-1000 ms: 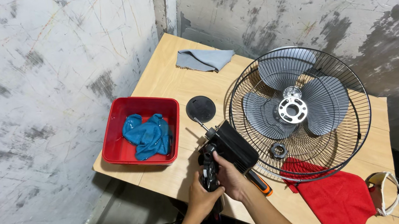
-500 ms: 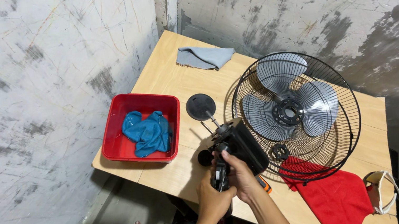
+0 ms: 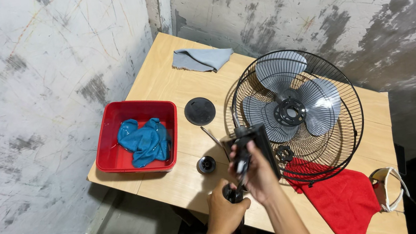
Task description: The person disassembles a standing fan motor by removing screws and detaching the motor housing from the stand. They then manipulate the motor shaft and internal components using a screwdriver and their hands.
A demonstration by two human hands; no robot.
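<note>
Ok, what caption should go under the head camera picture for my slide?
Both hands, left hand and right hand, hold a black fan motor beside the fan cage on a wooden table.

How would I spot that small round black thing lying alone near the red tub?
Find the wooden table, then the red tub holding a blue cloth. Just right of its near corner sits a small black knob, much smaller than the flat black disc farther back.

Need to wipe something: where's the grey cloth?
In the head view, the grey cloth lies at the table's far end, by the wall corner, beyond the black disc.
</note>
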